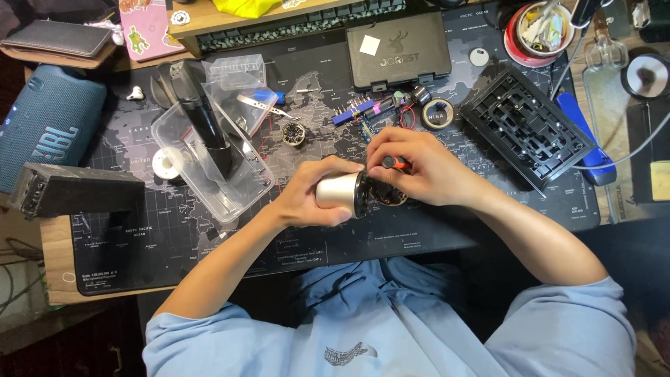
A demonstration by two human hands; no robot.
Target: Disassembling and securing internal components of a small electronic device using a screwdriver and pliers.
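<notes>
Both hands meet at the worktop's [139, 265] near middle: the left hand [314, 192] is wrapped around a silver cylinder [336, 192], steadying it on its side, open end turned right; the right hand [419, 171] pinches an orange-handled screwdriver [395, 163] at that end. A clear plastic tub [209, 150] lies left, a black grid tray [530, 126] right.

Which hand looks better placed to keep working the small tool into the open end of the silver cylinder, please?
Probably the right hand: it already pinches the orange-tipped tool at the open end of the silver cylinder. The left hand is wrapped around the cylinder body, steadying it.
</notes>
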